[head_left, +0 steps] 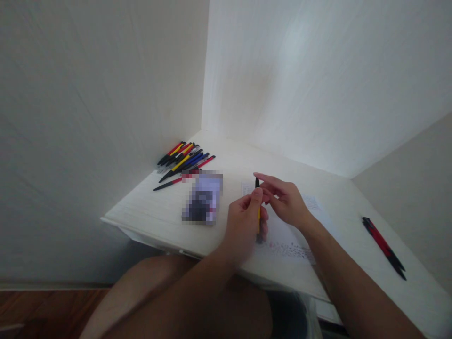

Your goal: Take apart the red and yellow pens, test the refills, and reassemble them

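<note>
Near the middle of the table, my left hand point(243, 219) is closed around a yellow and black pen point(259, 219), which stands nearly upright with its black end up. My right hand point(284, 200) is at the upper part of the same pen. Its index finger reaches over the black top end, and its thumb and other fingers are bent close beside the barrel, near my left thumb. Below both hands lies a sheet of paper point(287, 235) with rows of small dark and reddish marks, partly covered by my hands and forearms.
A pile of pens point(181, 160) in red, yellow, blue and black lies at the back left. A pixelated, blurred packet point(205, 200) lies before it. Two red and black pens point(383, 245) lie at the right. Pale walls point(268, 84) enclose the white table point(155, 216).
</note>
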`<state>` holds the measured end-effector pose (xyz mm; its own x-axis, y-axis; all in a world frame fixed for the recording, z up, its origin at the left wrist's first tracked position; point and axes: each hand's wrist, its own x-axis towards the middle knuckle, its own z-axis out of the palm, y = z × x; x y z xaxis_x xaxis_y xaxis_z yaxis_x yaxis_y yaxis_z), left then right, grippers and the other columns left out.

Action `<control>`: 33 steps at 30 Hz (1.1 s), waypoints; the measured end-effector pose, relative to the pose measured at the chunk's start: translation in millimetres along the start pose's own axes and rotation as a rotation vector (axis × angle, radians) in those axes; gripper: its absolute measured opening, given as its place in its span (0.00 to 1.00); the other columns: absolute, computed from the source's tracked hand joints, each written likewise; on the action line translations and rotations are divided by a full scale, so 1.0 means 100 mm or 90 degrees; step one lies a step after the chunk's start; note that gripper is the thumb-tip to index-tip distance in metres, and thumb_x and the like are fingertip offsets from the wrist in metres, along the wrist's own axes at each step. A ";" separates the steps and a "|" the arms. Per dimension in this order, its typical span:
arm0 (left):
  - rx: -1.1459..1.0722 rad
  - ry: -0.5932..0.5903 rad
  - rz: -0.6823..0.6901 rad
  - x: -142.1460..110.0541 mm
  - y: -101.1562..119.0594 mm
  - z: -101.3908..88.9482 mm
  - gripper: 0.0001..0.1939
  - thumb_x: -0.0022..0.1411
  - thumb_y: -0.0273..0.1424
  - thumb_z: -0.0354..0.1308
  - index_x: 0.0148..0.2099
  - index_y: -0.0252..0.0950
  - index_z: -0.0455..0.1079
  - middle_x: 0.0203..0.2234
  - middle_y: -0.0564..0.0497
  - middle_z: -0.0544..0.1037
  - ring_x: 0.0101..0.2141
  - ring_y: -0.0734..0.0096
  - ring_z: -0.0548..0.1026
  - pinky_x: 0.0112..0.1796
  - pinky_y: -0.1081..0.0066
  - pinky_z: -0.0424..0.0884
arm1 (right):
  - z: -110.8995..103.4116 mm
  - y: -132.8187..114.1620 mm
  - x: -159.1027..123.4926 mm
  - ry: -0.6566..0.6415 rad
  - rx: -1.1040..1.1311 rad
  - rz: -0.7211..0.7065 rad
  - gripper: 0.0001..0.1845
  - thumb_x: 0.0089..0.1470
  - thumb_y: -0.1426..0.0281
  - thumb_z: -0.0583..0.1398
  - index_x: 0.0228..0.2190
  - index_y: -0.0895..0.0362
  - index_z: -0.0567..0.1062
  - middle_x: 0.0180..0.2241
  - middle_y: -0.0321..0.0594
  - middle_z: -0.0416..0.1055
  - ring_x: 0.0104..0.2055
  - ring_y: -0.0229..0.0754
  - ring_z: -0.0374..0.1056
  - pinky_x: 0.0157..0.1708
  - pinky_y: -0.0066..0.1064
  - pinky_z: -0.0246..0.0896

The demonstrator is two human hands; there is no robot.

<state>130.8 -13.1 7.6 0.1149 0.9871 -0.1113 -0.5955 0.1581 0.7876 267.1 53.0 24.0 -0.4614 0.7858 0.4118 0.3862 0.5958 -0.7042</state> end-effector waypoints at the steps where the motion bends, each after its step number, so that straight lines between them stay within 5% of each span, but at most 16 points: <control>1: 0.014 -0.006 -0.014 0.00 0.01 0.00 0.25 0.62 0.53 0.57 0.34 0.33 0.68 0.17 0.58 0.65 0.11 0.81 0.60 0.10 0.80 0.55 | 0.01 -0.01 -0.01 -0.014 -0.048 -0.026 0.23 0.57 0.77 0.57 0.52 0.51 0.76 0.34 0.37 0.78 0.30 0.36 0.72 0.32 0.30 0.68; 8: 0.031 -0.005 -0.059 0.02 0.04 -0.02 0.22 0.62 0.49 0.57 0.34 0.32 0.67 0.18 0.57 0.65 0.12 0.81 0.61 0.10 0.80 0.56 | 0.01 0.02 -0.01 -0.024 -0.176 -0.066 0.20 0.54 0.80 0.56 0.43 0.52 0.81 0.38 0.38 0.81 0.36 0.38 0.76 0.37 0.31 0.69; 15: 0.097 0.002 0.056 0.04 -0.04 0.00 0.23 0.62 0.38 0.60 0.55 0.30 0.66 0.29 0.50 0.75 0.18 0.75 0.71 0.13 0.76 0.68 | -0.11 0.23 0.03 0.107 -0.225 0.033 0.14 0.58 0.72 0.58 0.43 0.53 0.80 0.37 0.40 0.81 0.34 0.41 0.76 0.32 0.34 0.71; 23: 0.382 -0.085 0.260 -0.07 -0.14 -0.02 0.18 0.65 0.38 0.58 0.55 0.37 0.71 0.39 0.47 0.78 0.30 0.70 0.78 0.23 0.75 0.75 | -0.09 0.27 0.05 0.130 -0.181 0.069 0.13 0.56 0.61 0.62 0.41 0.54 0.80 0.38 0.43 0.80 0.35 0.43 0.75 0.27 0.32 0.68; 29: 0.706 -0.246 0.450 -0.12 -0.14 -0.06 0.08 0.66 0.29 0.55 0.41 0.33 0.74 0.35 0.48 0.79 0.36 0.65 0.76 0.39 0.64 0.74 | -0.13 0.33 0.06 0.188 -0.014 0.192 0.20 0.60 0.54 0.57 0.36 0.57 0.80 0.29 0.42 0.78 0.25 0.38 0.71 0.19 0.27 0.61; 33: 0.880 -0.418 0.473 -0.14 -0.21 -0.09 0.10 0.66 0.32 0.57 0.47 0.32 0.74 0.45 0.44 0.77 0.48 0.58 0.72 0.53 0.57 0.66 | -0.11 0.46 0.06 0.204 0.219 0.309 0.21 0.58 0.54 0.57 0.40 0.58 0.77 0.23 0.40 0.76 0.18 0.37 0.68 0.16 0.26 0.59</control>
<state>134.6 -30.1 -12.6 0.6471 0.6021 0.4677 0.3763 -0.7858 0.4909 291.1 87.4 0.5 -0.0192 0.9930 0.1163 0.1892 0.1178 -0.9748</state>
